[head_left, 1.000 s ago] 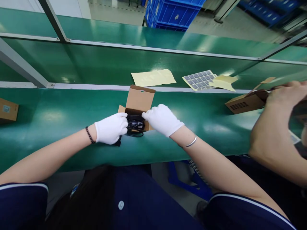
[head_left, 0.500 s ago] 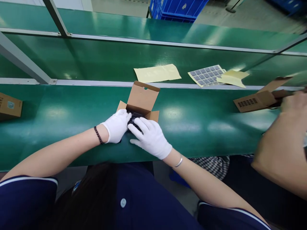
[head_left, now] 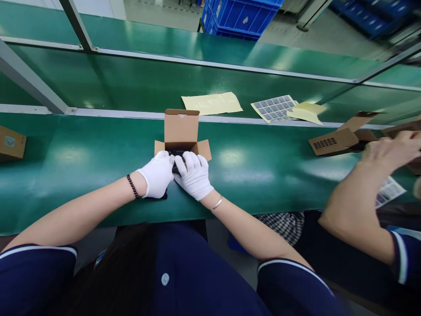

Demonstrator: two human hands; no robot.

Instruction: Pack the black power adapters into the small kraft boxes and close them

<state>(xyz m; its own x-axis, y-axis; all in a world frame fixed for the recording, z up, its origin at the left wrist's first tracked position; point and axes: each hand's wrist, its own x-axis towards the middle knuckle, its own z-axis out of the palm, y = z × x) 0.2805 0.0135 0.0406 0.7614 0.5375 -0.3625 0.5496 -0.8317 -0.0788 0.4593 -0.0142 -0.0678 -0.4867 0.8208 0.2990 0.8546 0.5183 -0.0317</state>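
Note:
A small brown cardboard box (head_left: 181, 131) stands open on the green belt (head_left: 82, 153), its lid flap upright and side flaps spread. A black item with a cable (head_left: 176, 156) lies in its mouth, mostly hidden by my gloves. My left hand (head_left: 158, 174), in a white glove, curls against the box's near left side, over a dark piece on the belt. My right hand (head_left: 194, 174), also gloved, lies over the box opening with fingers pressed together on the black item.
A co-worker's arm and hand (head_left: 388, 151) reach in at the right toward another open box (head_left: 332, 140). A label sheet (head_left: 273, 108) and yellow backing papers (head_left: 212, 103) lie beyond the rail. A closed box (head_left: 11, 144) sits far left. Blue crates (head_left: 241, 15) stand behind.
My right hand came in from the box's right side to lie over its opening beside my left hand. The box now sits squarer, and the black item sits deeper inside.

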